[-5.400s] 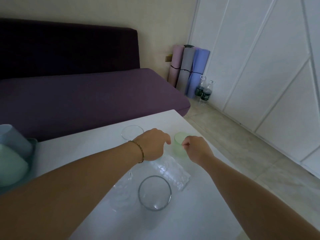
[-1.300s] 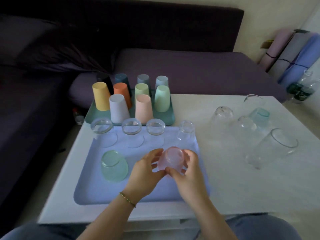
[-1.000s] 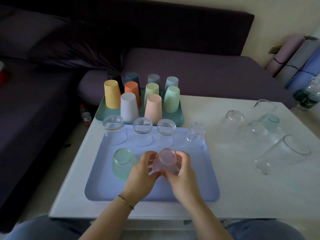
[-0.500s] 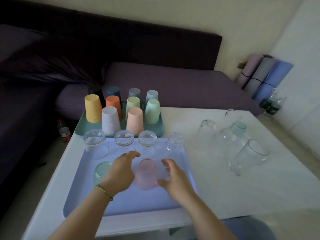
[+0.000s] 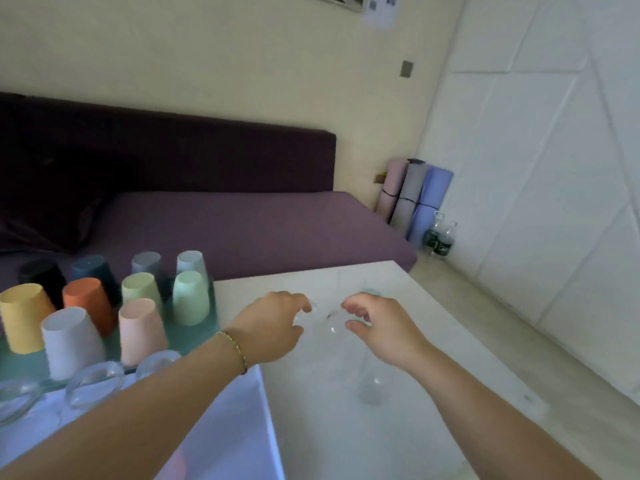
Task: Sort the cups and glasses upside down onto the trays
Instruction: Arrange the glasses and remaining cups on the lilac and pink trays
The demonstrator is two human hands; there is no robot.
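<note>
Plastic cups (image 5: 142, 330) stand upturned on the green tray (image 5: 194, 342), and upturned glasses (image 5: 93, 379) sit on the blue tray (image 5: 235, 427). Several clear glasses (image 5: 374, 386) on the counter (image 5: 346, 445) await sorting. The left hand (image 5: 273, 327) and right hand (image 5: 381, 327) curl over them, though blur hides any grip. A purple sofa (image 5: 242, 230) lies beyond.

Only one view is given, taken from the person's head. It is directed forward and down, close over the white table (image 5: 346, 445), with the left hand (image 5: 273, 329) and right hand (image 5: 379, 329) centred and the purple sofa (image 5: 242, 230) behind.
</note>
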